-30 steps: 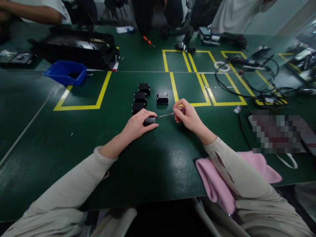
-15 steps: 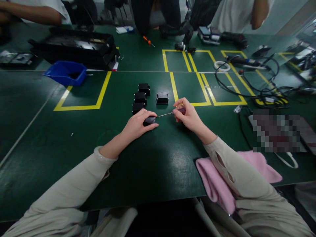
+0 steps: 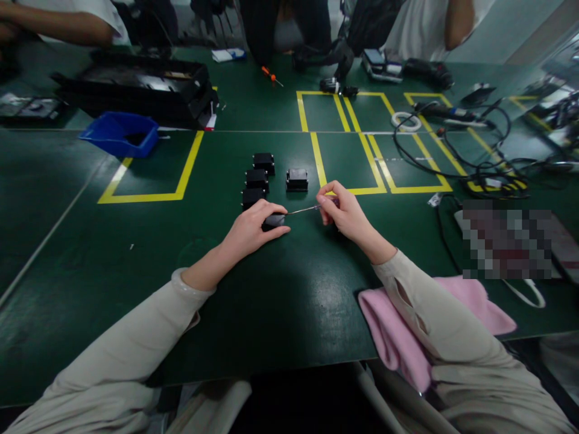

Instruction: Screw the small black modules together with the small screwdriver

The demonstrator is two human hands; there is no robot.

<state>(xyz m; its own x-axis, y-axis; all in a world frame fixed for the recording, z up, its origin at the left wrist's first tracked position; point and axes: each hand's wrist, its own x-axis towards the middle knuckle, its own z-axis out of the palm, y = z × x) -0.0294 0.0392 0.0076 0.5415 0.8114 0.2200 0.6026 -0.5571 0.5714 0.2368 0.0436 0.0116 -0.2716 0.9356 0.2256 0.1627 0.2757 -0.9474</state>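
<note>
My left hand (image 3: 253, 232) is closed around a small black box-shaped part (image 3: 274, 221) on the table, its thumb and fingers on opposite sides. In my right hand (image 3: 342, 211) is a screwdriver (image 3: 304, 210), gripped by its handle between thumb and fingers. The thin shaft runs leftward, and its tip meets the right end of the held part; the exact contact point is too small to make out. Just beyond my left hand stand similar black parts (image 3: 257, 179) in a short column. Another black part (image 3: 297, 179) sits apart, to their right.
A blue bin (image 3: 121, 134) and black trays (image 3: 140, 90) stand at the back left. Cables (image 3: 452, 158) and a white ring (image 3: 406, 122) lie on the right. A pink cloth (image 3: 393, 325) is under my right forearm. An orange screwdriver (image 3: 269, 74) lies far back; people sit opposite.
My right hand's fingers have shifted slightly around the screwdriver handle. My left hand and the black parts stay put. Across the table, a person's arm at the upper right has moved left.
</note>
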